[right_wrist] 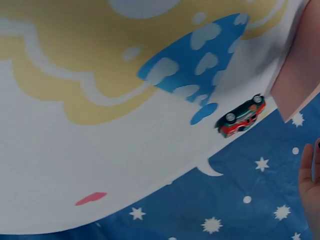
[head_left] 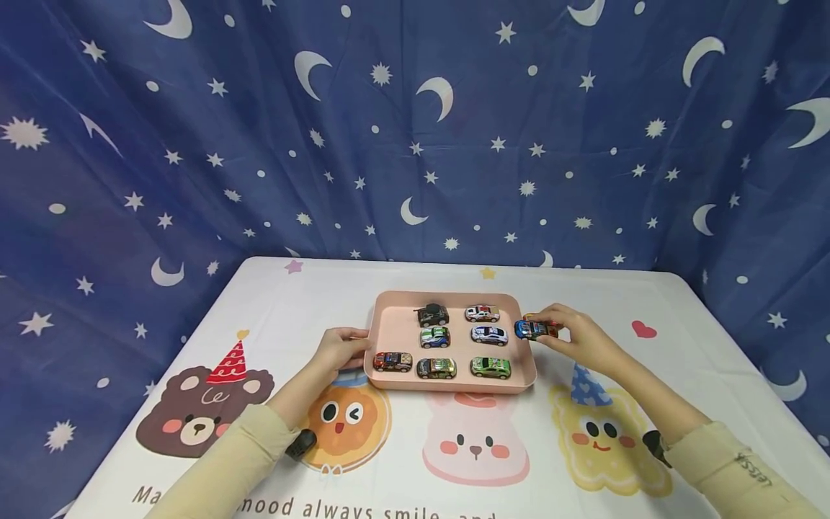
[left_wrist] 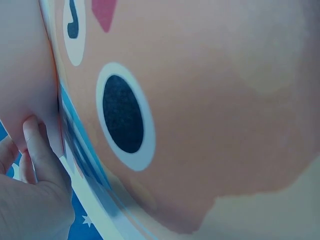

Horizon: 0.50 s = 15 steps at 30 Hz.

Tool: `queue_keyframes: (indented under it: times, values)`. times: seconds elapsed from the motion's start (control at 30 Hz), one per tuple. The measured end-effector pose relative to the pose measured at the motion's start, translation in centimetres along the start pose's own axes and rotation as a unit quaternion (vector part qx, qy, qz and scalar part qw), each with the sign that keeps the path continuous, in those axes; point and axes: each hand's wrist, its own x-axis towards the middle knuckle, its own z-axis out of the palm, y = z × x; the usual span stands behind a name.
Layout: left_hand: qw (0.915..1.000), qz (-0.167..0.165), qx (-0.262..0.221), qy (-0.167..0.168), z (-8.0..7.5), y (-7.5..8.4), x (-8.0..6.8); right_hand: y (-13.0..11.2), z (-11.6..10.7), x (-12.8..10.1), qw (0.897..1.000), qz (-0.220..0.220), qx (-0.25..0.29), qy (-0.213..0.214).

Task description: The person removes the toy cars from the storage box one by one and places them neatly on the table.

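A shallow pink tray (head_left: 402,324) lies on the table in the head view, with several small toy cars in it. Among them are a black tank-like toy (head_left: 432,315), a white car (head_left: 489,335) and a green car (head_left: 491,367). My left hand (head_left: 340,349) grips the tray's left rim, its thumb against the pink wall in the left wrist view. Over the right rim, my right hand (head_left: 580,339) holds a blue toy car (head_left: 532,330) by its rear. In the right wrist view, a red and dark green toy car (right_wrist: 242,116) is on the table beside the tray.
The white tablecloth (head_left: 596,288) carries cartoon prints and lettering. Behind the table hangs a dark blue curtain (head_left: 363,144) with moons and stars. A black device (head_left: 301,443) shows at the left wrist.
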Motion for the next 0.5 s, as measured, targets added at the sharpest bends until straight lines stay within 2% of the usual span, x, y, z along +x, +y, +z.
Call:
queue_keyframes:
  times: [0.23,0.5]
  values:
    - [1.0000,0.001,0.005,0.000,0.1,0.1,0.0,1.6,-0.1,-0.5,1.000,0.014,-0.028,-0.003]
    - [1.0000,-0.006,0.001,-0.001,0.0,0.1,0.0,3.5,0.3,-0.8,0.997,0.049,-0.036,-0.036]
